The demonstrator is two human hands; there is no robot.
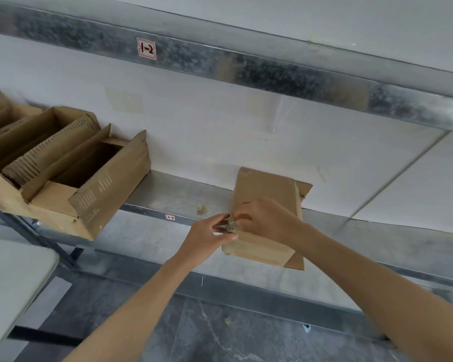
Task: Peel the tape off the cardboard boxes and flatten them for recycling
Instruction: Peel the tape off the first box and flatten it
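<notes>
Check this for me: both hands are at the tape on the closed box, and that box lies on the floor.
One thing is wrong. The head view shows the left hand and right hand both at the tape on the closed box, but that box lies on the metal shelf, not on the floor.
</notes>
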